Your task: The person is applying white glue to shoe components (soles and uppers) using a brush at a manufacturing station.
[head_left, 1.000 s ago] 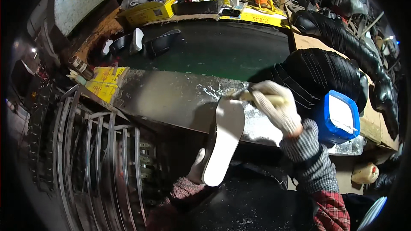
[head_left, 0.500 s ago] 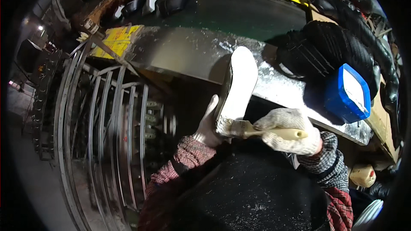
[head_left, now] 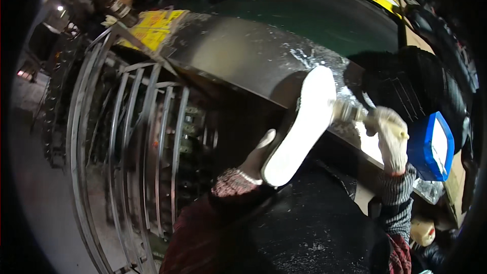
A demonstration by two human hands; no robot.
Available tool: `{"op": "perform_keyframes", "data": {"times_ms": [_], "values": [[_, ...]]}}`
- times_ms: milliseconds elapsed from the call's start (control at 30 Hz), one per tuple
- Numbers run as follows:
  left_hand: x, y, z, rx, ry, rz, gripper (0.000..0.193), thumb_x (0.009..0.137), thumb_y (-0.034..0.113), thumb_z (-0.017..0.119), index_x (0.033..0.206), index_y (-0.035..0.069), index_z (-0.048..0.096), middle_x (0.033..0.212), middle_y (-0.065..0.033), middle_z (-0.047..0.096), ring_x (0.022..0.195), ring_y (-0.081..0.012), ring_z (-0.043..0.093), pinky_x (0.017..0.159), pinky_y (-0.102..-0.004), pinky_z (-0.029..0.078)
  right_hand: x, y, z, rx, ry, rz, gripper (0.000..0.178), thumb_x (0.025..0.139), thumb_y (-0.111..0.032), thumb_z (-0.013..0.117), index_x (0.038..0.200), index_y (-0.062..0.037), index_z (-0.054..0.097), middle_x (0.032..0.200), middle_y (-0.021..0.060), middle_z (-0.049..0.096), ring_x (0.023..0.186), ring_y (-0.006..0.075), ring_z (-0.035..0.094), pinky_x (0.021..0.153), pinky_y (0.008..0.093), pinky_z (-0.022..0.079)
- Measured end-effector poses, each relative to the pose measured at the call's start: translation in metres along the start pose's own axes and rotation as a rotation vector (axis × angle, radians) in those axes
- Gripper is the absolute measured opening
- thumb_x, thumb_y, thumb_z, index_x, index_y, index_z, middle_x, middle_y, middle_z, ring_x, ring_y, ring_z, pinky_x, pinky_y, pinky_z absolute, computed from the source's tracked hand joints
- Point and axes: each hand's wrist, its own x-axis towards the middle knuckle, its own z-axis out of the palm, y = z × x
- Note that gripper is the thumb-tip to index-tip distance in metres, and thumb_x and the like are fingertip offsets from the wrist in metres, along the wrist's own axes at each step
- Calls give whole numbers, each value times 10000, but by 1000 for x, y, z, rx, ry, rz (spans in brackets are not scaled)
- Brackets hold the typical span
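Observation:
My left hand [head_left: 256,158], in a pale glove, grips a shoe sole [head_left: 300,129] from its left side and below; the fingers under it are hidden. The sole's bright white face is turned up, its narrow end pointing away and slightly right. My right hand [head_left: 390,129], in a knitted white glove, is closed around the handle of a flat paintbrush [head_left: 347,111]. Motion smears the brush; its bristles are at the sole's right edge, near the far end. Close to the right hand stands a blue tub [head_left: 421,147] with something white inside.
Behind the sole runs a metal-topped workbench [head_left: 228,50] with white smears. A yellow printed sheet [head_left: 152,26] lies at its left end. Black bundled material [head_left: 406,78] is piled at the right. A metal rack [head_left: 147,116] stands on the left, and a cream jug [head_left: 422,232] sits lower right.
The brush has gone from the sole's near end to the far right edge, with my right hand moving right and away. The sole is turned slightly clockwise. The whole view has shifted.

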Motion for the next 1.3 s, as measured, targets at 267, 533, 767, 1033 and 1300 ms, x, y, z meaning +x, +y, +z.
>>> {"op": "perform_keyframes", "data": {"times_ms": [267,533,767,1033,1300], "values": [[-2,33,40,69,-335,40,695,956,614,345,1299,44,546,996,-245,681,668,-382,686,411,-390,529,3,-47,33,-423,-268,-658,267,742,43,722,1001,-6,682,840,121,634,755,270,630,673,343,514],[66,127,144,280,49,682,391,949,272,608,1175,-40,545,1018,-174,629,959,-303,629,870,-389,578,-34,-40,-31,-450,37,-571,297,731,-5,741,1021,-17,679,891,134,638,780,282,634,689,351,512],[192,47,113,1626,-487,414,321,1040,221,399,1245,-11,484,846,-98,576,807,-205,559,798,-346,506,-92,-29,-69,-197,297,-491,233,802,-21,698,1028,7,648,893,146,638,790,263,617,714,345,496],[216,-41,169,758,51,163,514,937,457,602,572,206,342,459,89,252,364,-35,271,343,-185,261,-147,-38,-140,-15,892,-449,180,874,-31,626,1036,41,654,968,129,640,834,192,623,753,280,497],[171,-68,196,891,-20,624,313,933,378,638,739,165,517,597,60,422,467,-68,394,425,-228,357,-130,-39,-198,-557,919,-343,219,886,-247,710,906,-37,651,774,94,651,696,206,632,617,301,494]]}}
